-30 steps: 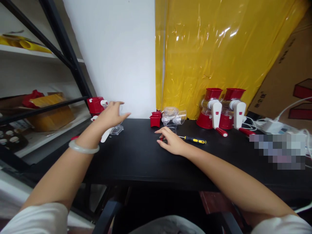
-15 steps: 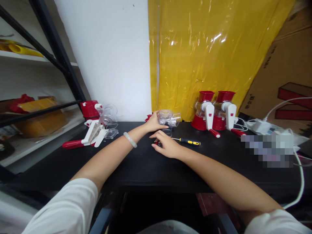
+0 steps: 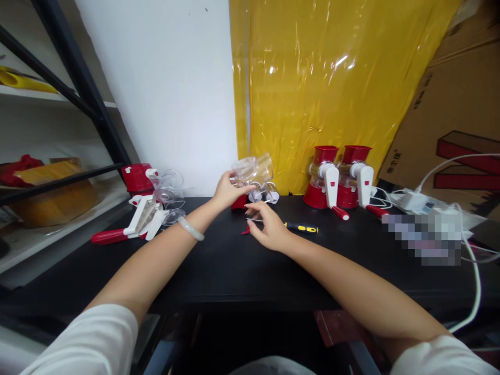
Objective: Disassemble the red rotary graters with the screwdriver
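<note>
Left: black-framed shelving [image 3: 74, 73], yellow roll [image 3: 29, 80] on the upper board, taped carton [image 3: 50, 200] below with something red [image 3: 23, 169] on it. Backdrop is a white panel [image 3: 167, 104], then shiny yellow sheeting [image 3: 297, 94] to its right. Far right: big printed cardboard [image 3: 453, 99], white adapter [image 3: 414, 199] in front, thick white cable [image 3: 477, 281] looping off the table edge.

Housing [image 3: 253, 167] above drums [image 3: 272, 194], screwdriver [image 3: 302, 228] before them on table [image 3: 219, 265], two grinders [image 3: 332, 183] right, shelving [image 3: 80, 79] far left, cardboard box [image 3: 455, 91] far right
</note>
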Motion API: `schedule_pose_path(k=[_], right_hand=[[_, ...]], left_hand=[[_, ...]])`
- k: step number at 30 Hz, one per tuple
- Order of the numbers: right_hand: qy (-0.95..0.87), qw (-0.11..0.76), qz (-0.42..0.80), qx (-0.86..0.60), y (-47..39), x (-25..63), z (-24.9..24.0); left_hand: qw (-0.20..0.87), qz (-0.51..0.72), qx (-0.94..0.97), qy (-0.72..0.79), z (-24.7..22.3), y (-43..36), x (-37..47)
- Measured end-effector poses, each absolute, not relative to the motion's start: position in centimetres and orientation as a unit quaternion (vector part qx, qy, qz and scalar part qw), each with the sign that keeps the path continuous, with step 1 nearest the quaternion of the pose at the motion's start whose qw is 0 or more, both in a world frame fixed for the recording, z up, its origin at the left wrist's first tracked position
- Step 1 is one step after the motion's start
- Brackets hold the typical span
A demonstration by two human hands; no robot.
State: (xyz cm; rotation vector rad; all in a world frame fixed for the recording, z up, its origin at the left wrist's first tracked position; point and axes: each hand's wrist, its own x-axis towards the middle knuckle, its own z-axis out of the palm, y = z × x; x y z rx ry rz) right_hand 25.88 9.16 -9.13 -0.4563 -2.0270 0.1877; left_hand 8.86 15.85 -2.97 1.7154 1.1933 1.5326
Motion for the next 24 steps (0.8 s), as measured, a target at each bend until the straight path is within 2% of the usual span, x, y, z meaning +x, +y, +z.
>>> schedule_pose_path(k=[4, 6, 8, 19, 22, 24], right_hand=[[-0.733, 0.631, -0.074, -0.242, 9.8, 26.2, -8.6], [-0.715, 0.645, -0.095, -0.251, 10.0, 26.2, -8.5], [-0.732, 0.629, -0.087, -0.247, 10.0, 26.0, -8.7], [-0.792, 0.573, -0.039, -0.205, 8.9, 25.1, -9.7], [-0.792, 0.576, -0.017, -0.2, 8.9, 25.1, -9.8], [-0.781, 0.59, 0.001, -0.207, 9.1, 25.1, -10.0]], left_hand=[[0.487, 0.627, 0.486, 0.367, -2.1, 14.4, 7.5], [0.58, 0.611, 0.412, 0.347, -2.4, 13.4, 6.9], [0.623, 0.599, 0.378, 0.333, -3.0, 12.4, 6.4], [0.687, 0.554, 0.399, 0.249, -4.4, 9.3, 6.3], [0.659, 0.58, 0.412, 0.246, -4.8, 9.4, 6.7], [0.601, 0.629, 0.423, 0.252, -5.4, 9.7, 6.8]])
